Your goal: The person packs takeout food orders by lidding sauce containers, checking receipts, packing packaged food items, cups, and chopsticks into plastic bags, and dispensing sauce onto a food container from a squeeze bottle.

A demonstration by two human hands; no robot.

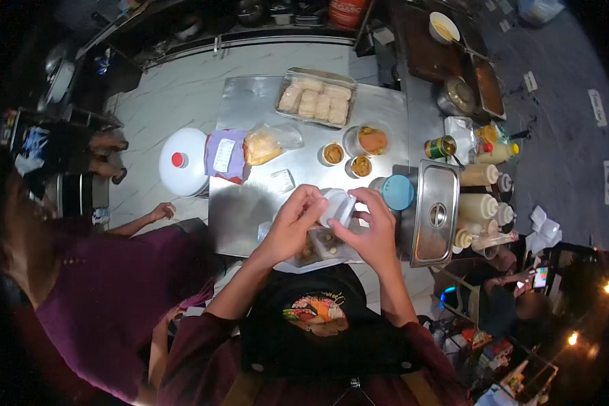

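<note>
Both my hands are raised over the near edge of the steel table point(250, 216), holding small white lids point(333, 208) between them. My left hand point(295, 220) pinches the lids from the left with thumb and fingers. On the right side, my right hand point(371, 227) grips their edge. Below my hands lies a clear bag point(318, 247) with dark contents, partly hidden. Beyond them stand two small filled cups point(333, 154) point(361, 166) and a larger tub point(372, 141) with orange-brown food. A blue lid point(397, 193) tops a container just right of my right hand.
A tray of wrapped pale blocks point(315, 98) sits at the back. Left are a purple packet point(224, 155), a bag of yellowish food point(262, 145) and a white drum point(184, 162). A lidded steel pan point(435, 213) and sauce bottles point(479, 206) stand right. A co-worker point(122, 298) is close left.
</note>
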